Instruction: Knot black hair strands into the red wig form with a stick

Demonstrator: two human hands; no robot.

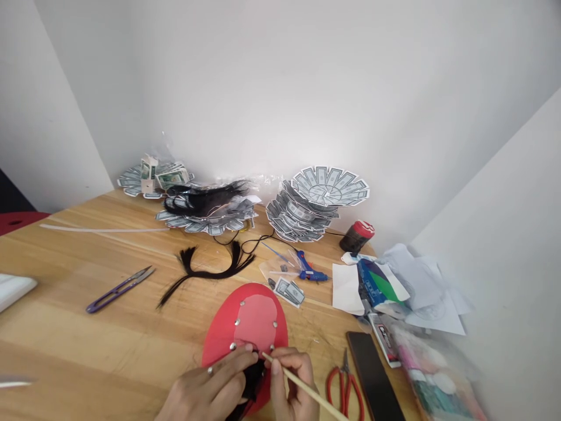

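Note:
A red oval piece [219, 316] with a pinkish inner panel and several silver studs lies at the front of the table. My left hand [208, 383] rests over its lower part, fingers closed against a black hair-like piece [253, 380], which is partly hidden under them. Between the thumb and fingers of my right hand [293, 383] is a thin wooden stick [313, 394]. Its tip touches or hovers by the oval's lower panel, near the left fingertips; contact cannot be made out.
Black hair strands [210, 272] and purple thread snips [118, 289] lie to the left. Behind are a blue glue gun [309, 268] and stacked paper-bill rosettes [302, 210]. Red-handled scissors [345, 386], a dark flat slab [374, 374] and a glue box [384, 339] sit at right.

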